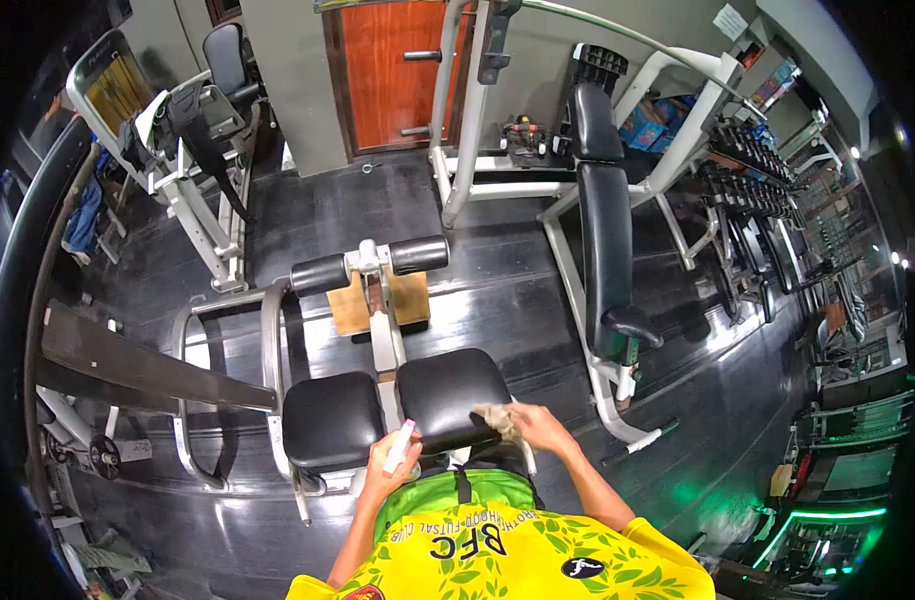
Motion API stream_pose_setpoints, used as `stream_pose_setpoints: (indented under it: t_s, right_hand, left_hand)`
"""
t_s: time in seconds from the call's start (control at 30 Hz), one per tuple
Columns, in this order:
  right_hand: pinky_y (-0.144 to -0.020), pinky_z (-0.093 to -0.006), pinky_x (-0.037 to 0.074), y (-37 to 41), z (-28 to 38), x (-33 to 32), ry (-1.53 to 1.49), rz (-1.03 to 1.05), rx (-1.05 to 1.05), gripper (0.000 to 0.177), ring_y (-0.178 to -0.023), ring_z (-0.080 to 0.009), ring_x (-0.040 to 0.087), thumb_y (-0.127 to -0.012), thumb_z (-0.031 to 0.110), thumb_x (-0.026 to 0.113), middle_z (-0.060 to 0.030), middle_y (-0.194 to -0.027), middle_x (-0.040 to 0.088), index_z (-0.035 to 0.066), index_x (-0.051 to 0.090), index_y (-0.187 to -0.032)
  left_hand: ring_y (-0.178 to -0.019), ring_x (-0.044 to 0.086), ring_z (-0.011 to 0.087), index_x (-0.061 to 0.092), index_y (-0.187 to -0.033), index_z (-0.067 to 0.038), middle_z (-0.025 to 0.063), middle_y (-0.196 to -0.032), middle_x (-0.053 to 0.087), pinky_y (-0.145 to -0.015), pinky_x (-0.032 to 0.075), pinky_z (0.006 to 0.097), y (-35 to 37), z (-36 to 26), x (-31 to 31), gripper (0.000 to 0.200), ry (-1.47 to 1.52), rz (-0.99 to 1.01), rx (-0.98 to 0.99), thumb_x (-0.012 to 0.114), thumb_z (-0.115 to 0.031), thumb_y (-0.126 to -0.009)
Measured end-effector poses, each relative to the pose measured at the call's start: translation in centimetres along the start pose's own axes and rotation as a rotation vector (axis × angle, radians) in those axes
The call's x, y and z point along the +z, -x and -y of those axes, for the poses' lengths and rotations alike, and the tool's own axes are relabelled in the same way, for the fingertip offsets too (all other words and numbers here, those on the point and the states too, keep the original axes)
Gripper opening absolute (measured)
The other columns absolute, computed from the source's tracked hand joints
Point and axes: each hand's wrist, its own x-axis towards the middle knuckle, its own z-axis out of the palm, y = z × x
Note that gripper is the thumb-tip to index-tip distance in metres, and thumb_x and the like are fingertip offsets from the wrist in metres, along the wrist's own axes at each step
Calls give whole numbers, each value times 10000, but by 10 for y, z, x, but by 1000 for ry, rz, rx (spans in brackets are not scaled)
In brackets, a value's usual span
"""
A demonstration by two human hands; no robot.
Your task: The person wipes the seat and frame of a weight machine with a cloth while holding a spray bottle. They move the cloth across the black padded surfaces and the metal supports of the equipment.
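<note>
My left hand [391, 464] is closed around a small white bottle [400, 447] with a pinkish top, held upright near the gap between two black seat pads. My right hand [536, 427] grips a crumpled beige cloth [497, 419] at the right edge of the right black pad [452, 396]. The cloth touches or hangs just over the pad's surface. To the left is the other black pad [333, 418]. Beyond the pads, two black foam rollers [419, 255] sit on a white metal post.
An inclined black bench [607, 240] in a white frame stands at the right. A wooden block [409, 300] lies beneath the rollers. Dumbbell racks [748, 190] line the right side. A weight machine [193, 190] stands at the upper left, near a reddish-brown door [398, 75].
</note>
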Motion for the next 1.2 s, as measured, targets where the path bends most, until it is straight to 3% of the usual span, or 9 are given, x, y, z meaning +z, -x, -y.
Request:
stream_pose_setpoints:
  t_s: [0.1, 0.23, 0.3, 0.47, 0.57, 0.87, 1.03, 1.1, 1.2]
  right_hand:
    - [-893, -351, 478, -20, -22, 0, -384, -234, -49, 322, -1053, -315, 629, -905, 141, 524, -192, -1087, 659, 29, 585, -1201]
    - [-948, -393, 446, -50, -17, 8, 0, -562, -274, 288, -1103, -328, 577, -900, 120, 542, -168, -1163, 615, 62, 618, -1171]
    - [-1006, -415, 412, -82, -59, 42, 96, -298, -346, 306, -1173, -329, 521, -882, 145, 573, -168, -1232, 579, 65, 597, -1176]
    - [-1046, -391, 383, -91, -42, 48, 312, -337, -250, 451, -1240, -356, 477, -863, 176, 616, -222, -1377, 450, 94, 513, -1294]
    - [-1042, -396, 393, -101, -46, 44, 123, -315, -218, 472, -1264, -340, 457, -856, 202, 630, -186, -1397, 445, 110, 506, -1303]
    - [-883, -438, 494, -179, -16, 66, 259, -377, -29, 349, -1045, -328, 609, -820, 131, 596, -133, -1117, 645, 164, 614, -1167]
    - [-849, -435, 506, -204, 36, 113, 267, -157, -183, 322, -990, -324, 622, -761, 57, 554, -104, -1033, 662, 155, 657, -1049]
    - [-859, -424, 508, -203, 51, 138, 228, -219, -444, 311, -1005, -321, 617, -769, 56, 542, -107, -1034, 658, 156, 657, -1041]
    - [-869, -424, 505, -192, 51, 140, 217, -154, -516, 316, -1011, -332, 610, -777, 53, 538, -116, -1040, 653, 148, 648, -1057]
  left_hand:
    - [-599, 575, 68, 639, -1011, -7, 39, -720, 640, -561, 470, 242, 5, 5, 2, 204, 21, -6, -13, 682, -100, -836]
    - [-564, 570, 75, 630, -992, 2, 35, -708, 628, -541, 462, 239, 14, 7, 2, 189, 64, -57, -27, 672, -107, -843]
    - [-554, 568, 76, 626, -985, 4, 34, -705, 624, -535, 459, 237, 21, 3, 2, 182, 48, -72, -10, 667, -107, -847]
    - [-565, 523, 60, 653, -998, -29, 3, -637, 587, -538, 434, 235, 37, -9, -4, 175, 98, -105, -139, 672, -109, -844]
    - [-557, 516, 64, 650, -989, -30, 1, -624, 569, -531, 425, 244, 45, -6, -2, 165, 82, -140, -148, 670, -116, -850]
    - [-550, 561, 67, 622, -995, -10, 11, -659, 596, -517, 436, 233, 78, 1, -3, 169, 74, -222, -186, 657, -113, -866]
    - [-553, 554, 69, 643, -1008, -34, 11, -668, 597, -519, 437, 237, 97, 2, -3, 163, 110, -263, -282, 657, -111, -864]
    - [-555, 553, 66, 643, -1006, -34, 14, -674, 600, -522, 439, 232, 102, 5, -2, 161, 75, -266, -255, 658, -107, -863]
    - [-553, 549, 65, 642, -1003, -32, 12, -672, 595, -520, 436, 235, 103, 6, 0, 159, 99, -288, -256, 659, -102, -862]
